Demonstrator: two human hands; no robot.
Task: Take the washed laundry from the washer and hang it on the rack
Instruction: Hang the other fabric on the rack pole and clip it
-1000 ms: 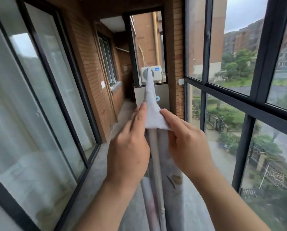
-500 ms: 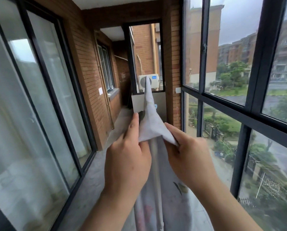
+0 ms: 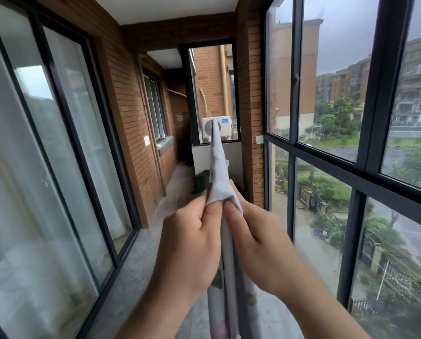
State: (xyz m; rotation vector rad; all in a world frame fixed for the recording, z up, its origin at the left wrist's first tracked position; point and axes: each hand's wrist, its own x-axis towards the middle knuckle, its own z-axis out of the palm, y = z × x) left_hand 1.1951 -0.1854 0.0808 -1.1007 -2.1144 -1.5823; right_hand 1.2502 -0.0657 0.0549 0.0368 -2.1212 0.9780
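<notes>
— Where is the laundry?
— One pale cloth [image 3: 218, 172] lies folded over the rail [image 3: 229, 289], which runs straight away from me along the balcony. My left hand [image 3: 190, 248] and my right hand [image 3: 256, 236] each pinch its near edge between thumb and fingers, with the thumbs almost touching.
— Any room at the sides?
— The glass doors [image 3: 45, 167] are near on my left and the window wall [image 3: 326, 148] near on my right. Bare floor [image 3: 136, 265] stretches ahead.
— Count?
— Two hands, one cloth, one rail.
</notes>
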